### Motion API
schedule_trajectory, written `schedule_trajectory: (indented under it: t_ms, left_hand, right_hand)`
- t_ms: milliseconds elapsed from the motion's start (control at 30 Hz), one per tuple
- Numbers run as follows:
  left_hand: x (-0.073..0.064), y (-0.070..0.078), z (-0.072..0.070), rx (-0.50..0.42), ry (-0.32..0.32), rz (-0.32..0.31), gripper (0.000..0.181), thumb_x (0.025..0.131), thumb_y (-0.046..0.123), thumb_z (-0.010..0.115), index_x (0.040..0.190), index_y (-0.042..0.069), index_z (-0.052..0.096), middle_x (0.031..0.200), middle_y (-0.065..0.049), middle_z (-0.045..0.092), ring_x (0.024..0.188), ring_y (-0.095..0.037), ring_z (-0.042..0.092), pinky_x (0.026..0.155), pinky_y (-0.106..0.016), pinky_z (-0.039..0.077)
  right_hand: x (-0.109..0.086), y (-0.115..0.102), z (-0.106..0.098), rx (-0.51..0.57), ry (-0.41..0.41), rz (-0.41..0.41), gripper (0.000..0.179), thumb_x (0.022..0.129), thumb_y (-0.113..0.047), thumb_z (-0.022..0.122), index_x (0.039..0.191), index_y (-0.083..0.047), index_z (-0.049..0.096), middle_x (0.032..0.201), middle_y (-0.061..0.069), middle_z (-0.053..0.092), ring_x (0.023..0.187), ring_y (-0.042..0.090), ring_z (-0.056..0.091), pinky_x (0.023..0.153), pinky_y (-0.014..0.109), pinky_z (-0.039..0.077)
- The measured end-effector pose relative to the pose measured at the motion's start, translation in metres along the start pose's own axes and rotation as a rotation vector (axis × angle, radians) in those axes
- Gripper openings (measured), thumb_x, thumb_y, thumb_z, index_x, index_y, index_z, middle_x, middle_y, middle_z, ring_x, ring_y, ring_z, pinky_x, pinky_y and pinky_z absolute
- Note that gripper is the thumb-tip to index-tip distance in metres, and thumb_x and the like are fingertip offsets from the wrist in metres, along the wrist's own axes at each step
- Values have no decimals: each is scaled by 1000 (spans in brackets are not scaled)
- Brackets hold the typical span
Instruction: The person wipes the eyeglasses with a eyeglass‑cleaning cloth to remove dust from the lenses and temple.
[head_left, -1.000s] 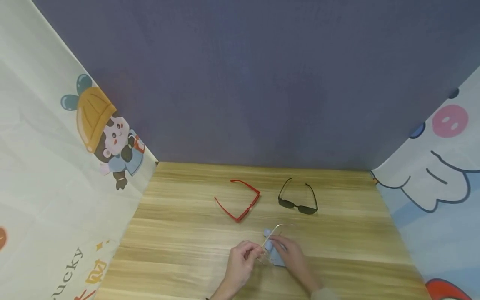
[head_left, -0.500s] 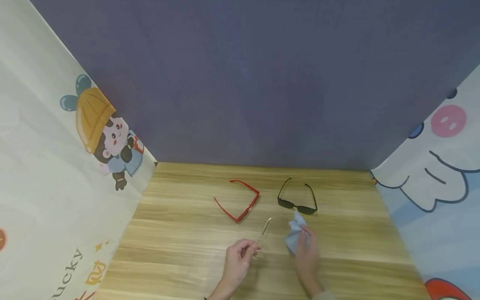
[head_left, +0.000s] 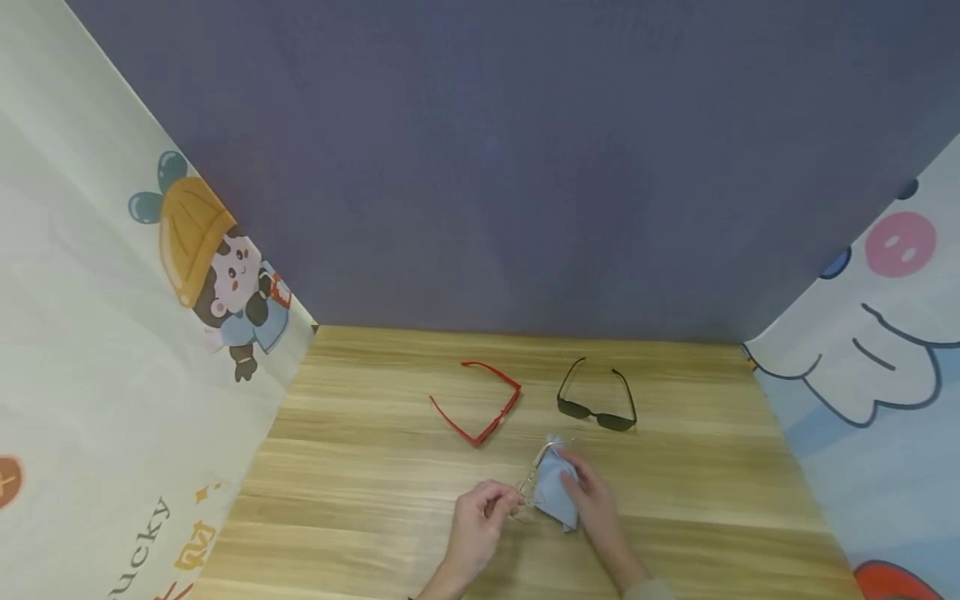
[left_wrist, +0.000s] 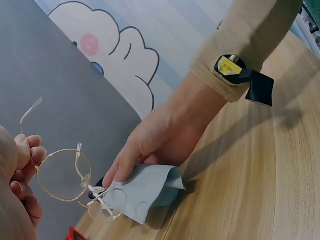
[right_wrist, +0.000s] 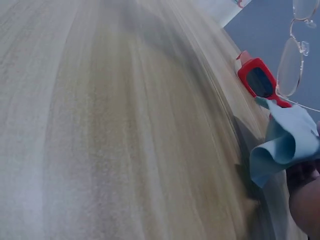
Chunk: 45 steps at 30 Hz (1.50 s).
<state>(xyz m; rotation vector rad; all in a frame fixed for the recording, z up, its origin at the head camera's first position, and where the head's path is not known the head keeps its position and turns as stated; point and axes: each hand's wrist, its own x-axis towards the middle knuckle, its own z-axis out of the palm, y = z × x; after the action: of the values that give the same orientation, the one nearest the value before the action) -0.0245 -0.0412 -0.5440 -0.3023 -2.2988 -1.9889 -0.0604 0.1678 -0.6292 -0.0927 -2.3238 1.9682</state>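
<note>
Thin gold-rimmed eyeglasses (left_wrist: 65, 150) are held up over the table, their arms unfolded. The left hand (head_left: 480, 521) pinches them at one side of the frame. In the right hand (head_left: 597, 504) is a light blue cleaning cloth (head_left: 555, 496), gripped between thumb and fingers and hanging in folds. The cloth is right beside the far lens and arm in the left wrist view; whether it touches the glass cannot be told. Part of the eyeglasses shows above the cloth (right_wrist: 290, 132) in the right wrist view.
Red-framed sunglasses (head_left: 497, 418) lie unfolded on the wooden table (head_left: 360, 467), beyond the left hand. Black sunglasses (head_left: 596, 415) lie unfolded to their right, beyond the cloth. A dark grey panel (head_left: 480, 183) closes the back, with cartoon-printed sheets on both sides.
The right hand with the cloth moves away rightward from the eyeglasses by half a second ago, then comes back left beside them. The left hand keeps its hold, nearly still.
</note>
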Motion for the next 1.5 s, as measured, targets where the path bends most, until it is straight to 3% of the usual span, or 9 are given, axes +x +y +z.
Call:
schedule_trajectory:
  t_ms: [367,467,633,700,867,1033,1233,1367,1500]
  left_hand:
    - [-1,1,-2,6,-101,-15,12,95,11,70,87,3,76,78,-12,71,74,-3,63,67,-20,55]
    - [-2,1,-2,11,-114,-28,12,95,11,71,87,2,75,79,-13,71,74,-1,62,67,-20,56]
    - [-2,0,-1,20,-113,-17,13,95,12,71,86,5,76,77,-11,69,73,0,59,64,-18,52]
    - [-2,0,-1,27,-107,1,13,95,12,71,85,7,76,76,-9,69,73,0,58,63,-18,52]
    - [-2,0,-1,27,-99,4,11,94,8,71,85,4,76,76,-9,70,72,0,59,63,-18,53]
    - [-1,0,0,27,-90,-23,11,95,9,71,86,5,76,77,-9,71,69,-3,61,62,-18,53]
    - [0,0,1,14,-81,-32,10,96,8,70,87,7,76,78,-13,72,67,-3,59,60,-16,50]
    - [0,0,2,-7,-98,-47,10,96,7,69,88,6,75,79,-17,70,67,2,55,61,-16,50]
    - [1,1,3,-21,-119,-55,11,97,9,67,90,5,75,81,-21,70,67,2,56,62,-17,51]
  right_hand:
    - [4,6,3,133,-72,245,37,101,-22,66,134,-5,63,147,10,59,120,-9,53,99,14,42]
    - [4,6,4,232,-105,281,40,101,-19,65,136,0,60,146,3,60,118,-6,56,98,17,46]
    - [1,4,6,378,-192,242,50,91,6,58,140,15,48,152,15,53,120,-5,57,98,17,49]
    - [0,4,6,362,-216,219,56,88,10,56,142,15,46,156,27,43,121,-8,55,99,14,46]
    - [2,8,4,307,-226,258,53,94,3,58,146,8,48,158,26,41,122,-9,53,101,12,42]
    - [7,9,-2,240,-153,274,46,100,-6,60,144,6,51,142,25,59,108,1,63,92,17,50]
    - [17,1,-15,197,-91,233,41,104,-17,60,139,3,57,126,-1,70,106,3,63,91,17,50]
    - [22,-7,-22,303,-49,219,43,105,-17,59,139,9,55,122,-13,68,112,-1,60,96,13,47]
    - [22,-14,-24,398,-39,207,42,105,-15,58,138,10,54,122,-14,68,115,1,60,98,16,48]
